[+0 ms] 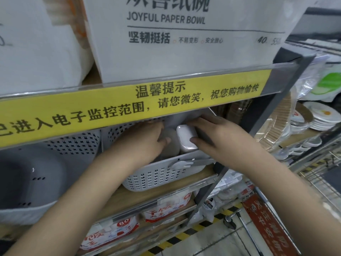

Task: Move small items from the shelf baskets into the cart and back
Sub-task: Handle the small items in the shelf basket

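Fingers of right hand pinch white case inside basket; left hand grips beside.

White rounded case: upright in the perforated grey shelf basket, right side. Beside it on the left, a grey rounded item. Basket sits on the shelf.

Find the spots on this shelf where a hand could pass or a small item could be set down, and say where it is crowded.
Free: the grey tub on the left looks empty. A strip of wooden shelf shows before the white basket. Crowded: inside the basket, the left hand and right hand flank a white case under the yellow strip.
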A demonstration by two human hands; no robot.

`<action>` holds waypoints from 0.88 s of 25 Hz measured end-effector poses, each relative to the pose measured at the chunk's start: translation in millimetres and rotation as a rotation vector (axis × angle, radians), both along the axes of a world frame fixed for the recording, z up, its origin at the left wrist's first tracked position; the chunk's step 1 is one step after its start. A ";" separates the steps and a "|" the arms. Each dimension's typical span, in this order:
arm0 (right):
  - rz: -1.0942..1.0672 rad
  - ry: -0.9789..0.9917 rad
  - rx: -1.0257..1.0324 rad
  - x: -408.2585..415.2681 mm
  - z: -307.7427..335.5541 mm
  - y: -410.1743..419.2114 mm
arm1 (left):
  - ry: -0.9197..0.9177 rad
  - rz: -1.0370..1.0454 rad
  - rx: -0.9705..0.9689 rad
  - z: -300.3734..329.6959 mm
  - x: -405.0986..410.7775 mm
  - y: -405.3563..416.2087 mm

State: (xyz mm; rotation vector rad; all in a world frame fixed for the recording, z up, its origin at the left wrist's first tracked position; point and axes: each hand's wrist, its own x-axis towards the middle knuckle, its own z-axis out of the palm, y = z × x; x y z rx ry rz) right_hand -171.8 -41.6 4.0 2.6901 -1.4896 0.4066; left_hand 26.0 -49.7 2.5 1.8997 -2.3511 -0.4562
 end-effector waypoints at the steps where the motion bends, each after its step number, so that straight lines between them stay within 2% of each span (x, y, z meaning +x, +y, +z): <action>1: 0.020 -0.007 -0.145 -6.1 3.3 18.0 | 0.003 -0.062 -0.070 3.5 -0.3 12.1; 4: -0.108 -0.082 -0.349 -38.2 -1.3 68.8 | 0.092 -0.238 -0.419 11.3 -10.4 45.0; 6: -0.284 -0.161 -0.341 -67.1 -17.3 101.7 | 0.166 -0.383 -0.570 10.0 -30.4 62.0; 8: -0.462 -0.221 -0.257 -96.4 -37.0 132.4 | 0.245 -0.536 -0.604 -0.6 -65.0 75.7; 12: -0.731 -0.249 -0.086 -162.5 -87.2 196.1 | 0.321 -0.749 -0.479 -30.2 -160.5 93.9; 16: -1.004 -0.303 0.124 -231.0 -137.1 262.6 | 0.237 -0.893 -0.224 -85.5 -260.9 103.0; 19: -1.154 -0.366 0.310 -275.9 -166.7 302.3 | 0.187 -0.865 0.023 -134.9 -314.8 106.5; 22: -1.229 -0.421 0.411 -308.0 -192.9 322.9 | 0.149 -0.814 0.138 -167.3 -344.3 103.6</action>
